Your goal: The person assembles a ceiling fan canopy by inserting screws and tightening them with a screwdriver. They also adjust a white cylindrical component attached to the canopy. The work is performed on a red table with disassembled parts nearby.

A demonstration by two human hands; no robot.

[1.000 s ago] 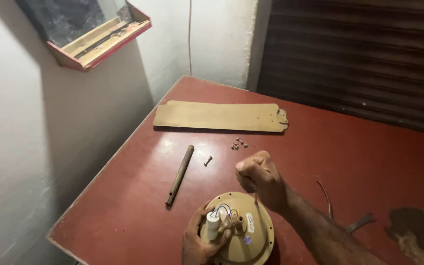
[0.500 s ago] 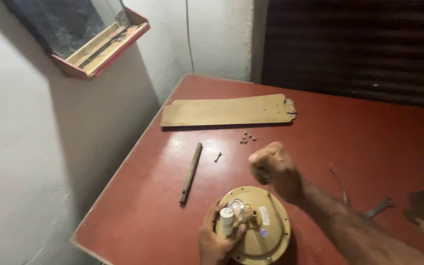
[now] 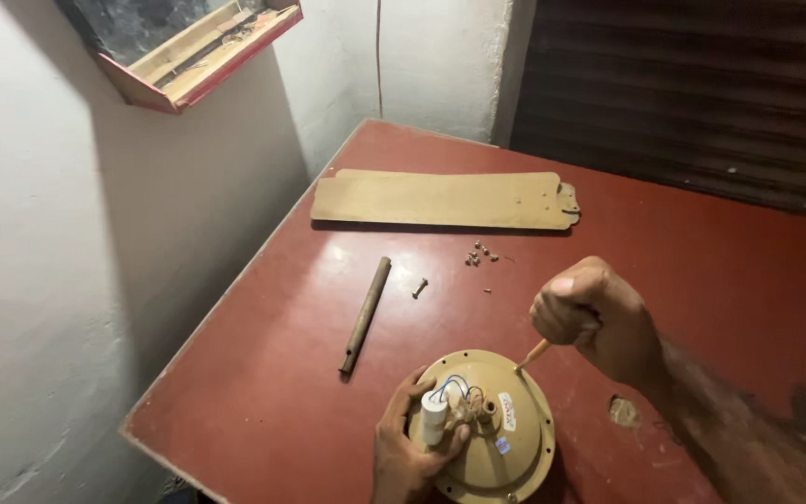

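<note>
- Brass-coloured round fan motor [image 3: 506, 448] at the near edge of the red table [image 3: 701, 280], lying flat, with a white cylinder [image 3: 434, 415] and thin wires [image 3: 454, 385] at its hub.
- Left hand [image 3: 403, 457] on the motor's near-left side, fingers curled around the white cylinder and hub, pinning the part to the table.
- Right hand [image 3: 594, 317] balled into a tight fist around a screwdriver [image 3: 534, 355], handle hidden inside the fist, only the short orange shaft showing, slanted down and to the left.
- Tip touching the motor's far right rim, or just above it; cannot tell whether seated in a screw head, too small to see.
- Step in hand, as a judgement: working a fastener at the rim while bracing the body against turning.
- Next move, judged from this: calls for firm downward pressure along the shaft, a steady left-hand hold, and the tip kept square so as not to slip off the rim.
- Farther off: a long tan fan blade [image 3: 440, 199] lying flat at the far side, a cluster of small screws [image 3: 478, 254] near it, one lone screw [image 3: 418, 287] just beside a dark metal rod [image 3: 366, 315] on the left.
- Well apart from the hands: a red-edged wooden shelf [image 3: 198, 51] on the white wall, far left.
</note>
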